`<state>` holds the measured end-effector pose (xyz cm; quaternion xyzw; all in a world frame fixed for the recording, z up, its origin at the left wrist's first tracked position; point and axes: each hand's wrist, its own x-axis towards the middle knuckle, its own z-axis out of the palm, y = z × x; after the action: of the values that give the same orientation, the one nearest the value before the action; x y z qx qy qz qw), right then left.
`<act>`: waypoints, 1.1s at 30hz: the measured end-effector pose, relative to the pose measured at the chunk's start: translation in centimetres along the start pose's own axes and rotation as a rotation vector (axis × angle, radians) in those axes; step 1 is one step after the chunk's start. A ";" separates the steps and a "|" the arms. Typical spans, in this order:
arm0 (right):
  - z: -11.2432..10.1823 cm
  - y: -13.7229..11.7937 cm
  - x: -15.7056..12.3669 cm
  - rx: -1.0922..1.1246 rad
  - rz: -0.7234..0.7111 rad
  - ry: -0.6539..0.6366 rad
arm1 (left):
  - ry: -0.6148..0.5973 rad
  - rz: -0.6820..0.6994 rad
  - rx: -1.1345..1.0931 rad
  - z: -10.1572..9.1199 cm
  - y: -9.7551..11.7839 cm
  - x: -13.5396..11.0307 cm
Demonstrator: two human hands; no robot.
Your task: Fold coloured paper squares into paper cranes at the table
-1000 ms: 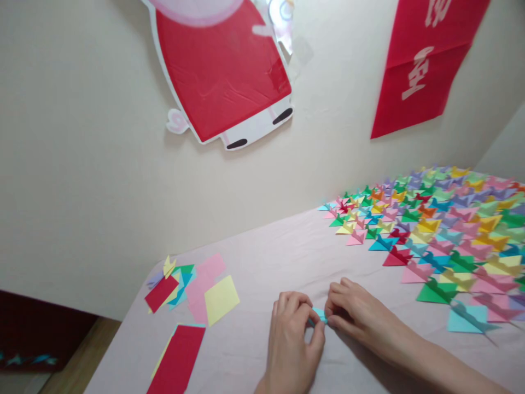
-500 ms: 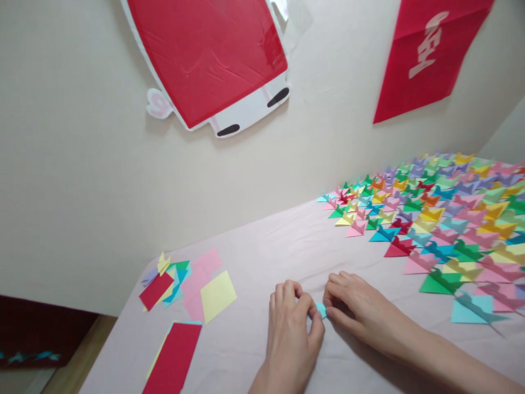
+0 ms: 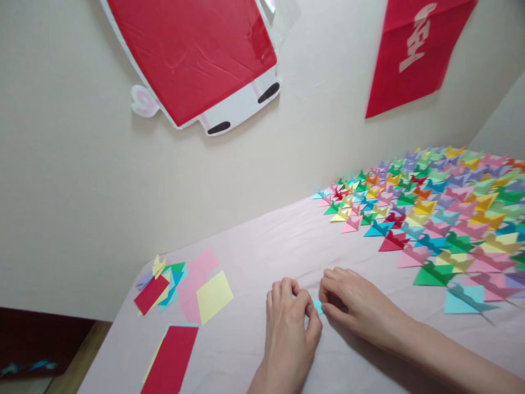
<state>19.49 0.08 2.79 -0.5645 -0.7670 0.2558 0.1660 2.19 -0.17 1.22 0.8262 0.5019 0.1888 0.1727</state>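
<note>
The small blue paper (image 3: 317,307) lies between the hands, just above or on the sheet (image 3: 258,257). Left hand (image 3: 289,324) and right hand (image 3: 348,298) each pinch an end; steady even pressure and aligned edges should keep a crease crisp. Compared with a second ago, less paper shows, and the wall sticker (image 3: 197,54) sits higher in view.

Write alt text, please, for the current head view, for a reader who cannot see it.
A person's left hand and right hand hold a small light-blue paper, partly hidden, over a pale cloth. Rows of colourful folded paper birds stand at the right; loose coloured paper sheets lie at the left.
</note>
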 end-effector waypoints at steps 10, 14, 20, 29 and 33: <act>0.2 1.1 -0.1 0.104 -0.046 0.039 | 0.010 -0.022 0.009 0.1 0.3 -0.2; 0.4 1.5 -0.1 0.160 -0.060 0.049 | -0.016 -0.031 -0.031 -0.1 0.3 -0.3; 0.7 0.2 0.0 0.084 0.031 0.091 | -0.033 -0.047 -0.084 -0.2 0.0 -0.4; 0.9 0.1 -0.1 0.049 0.018 0.076 | 0.004 -0.061 -0.094 -0.1 0.0 -0.4; 1.2 0.3 -0.3 0.056 -0.009 0.081 | 0.019 -0.077 -0.096 -0.1 -0.2 -0.4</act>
<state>19.21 -0.35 1.65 -0.5660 -0.7549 0.2531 0.2138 1.85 -0.44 1.14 0.7952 0.5254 0.2136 0.2145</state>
